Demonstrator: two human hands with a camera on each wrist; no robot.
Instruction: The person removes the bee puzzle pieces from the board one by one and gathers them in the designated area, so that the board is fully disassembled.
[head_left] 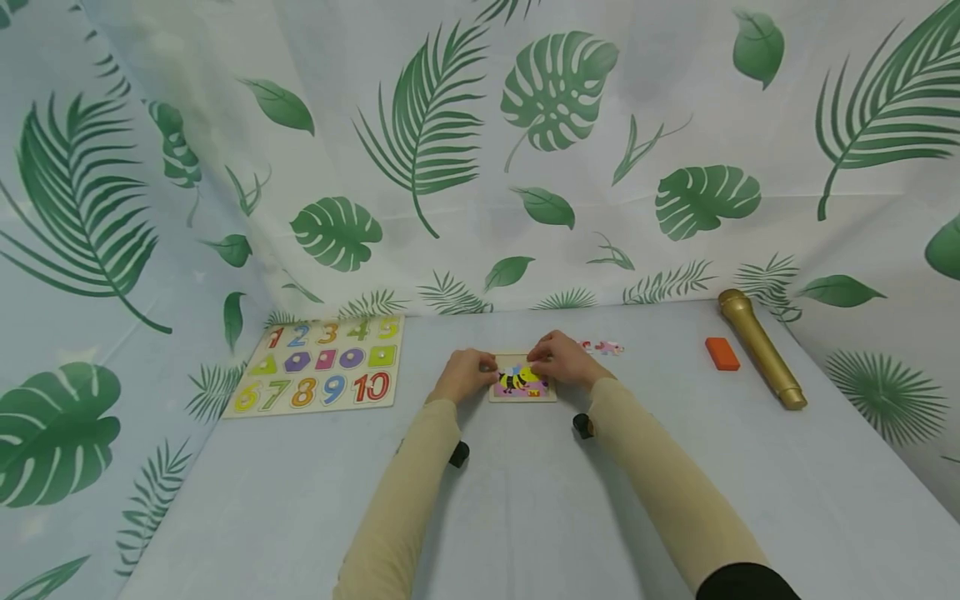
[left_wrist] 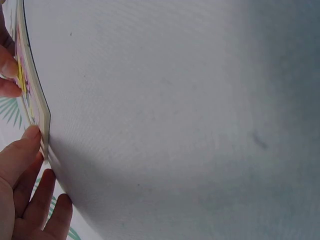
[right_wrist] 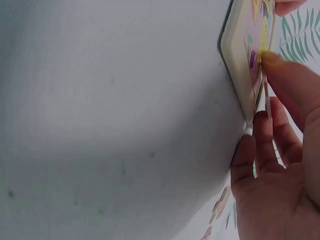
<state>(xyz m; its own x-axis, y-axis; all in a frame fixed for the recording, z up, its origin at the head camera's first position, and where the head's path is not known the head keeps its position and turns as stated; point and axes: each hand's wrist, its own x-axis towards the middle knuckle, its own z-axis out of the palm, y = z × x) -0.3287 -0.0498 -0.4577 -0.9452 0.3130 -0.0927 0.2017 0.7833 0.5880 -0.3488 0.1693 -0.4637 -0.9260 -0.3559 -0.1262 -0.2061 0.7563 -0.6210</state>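
Observation:
A small wooden jigsaw board (head_left: 522, 397) with a black and yellow bee picture lies in the middle of the table. My left hand (head_left: 462, 375) holds its left edge, the thumb (left_wrist: 31, 137) on the rim and the fingers at the side. At the upper right of the board, my right hand (head_left: 564, 360) pinches a thin puzzle piece (right_wrist: 267, 95) between thumb and fingers. This piece stands tilted over the board's corner in the right wrist view. Its picture is mostly hidden by the fingers.
Loose pink puzzle pieces (head_left: 609, 347) lie just right of my right hand. A number and shape board (head_left: 315, 367) sits at the left. At the right are an orange block (head_left: 722, 354) and a gold microphone (head_left: 762, 350). A leaf-patterned cloth (head_left: 465, 200) rises behind the table.

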